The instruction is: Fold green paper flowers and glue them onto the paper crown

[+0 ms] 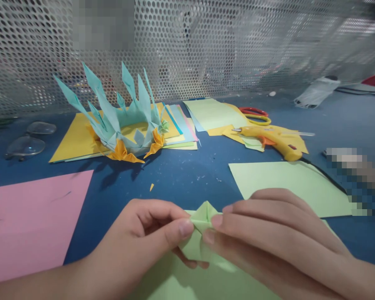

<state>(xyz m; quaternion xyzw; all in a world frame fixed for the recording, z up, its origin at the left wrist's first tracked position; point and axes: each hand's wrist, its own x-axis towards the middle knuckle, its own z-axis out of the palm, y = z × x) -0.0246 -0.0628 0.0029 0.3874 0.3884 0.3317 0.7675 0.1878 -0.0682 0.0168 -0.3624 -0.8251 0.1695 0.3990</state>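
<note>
A small piece of folded light-green paper [202, 216] is held between my two hands, low in the middle of the view. On its left side, my left hand [156, 233] pinches it between thumb and fingers. From the right, my right hand [268, 233] grips its edge with thumb and fingertips, covering part of the folds. A pointed, layered fold stands up at the top of the piece. Under both hands lies a larger light-green sheet [187, 279].
A blue paper crown [112, 112] with orange folded pieces stands on stacked coloured paper [68, 137]. Glasses [26, 146] and a pink sheet [34, 225] lie left. Rightward are a yellow glue gun [271, 139], scissors [256, 116] and a green sheet [284, 183]. A perforated metal panel [162, 54] rises behind.
</note>
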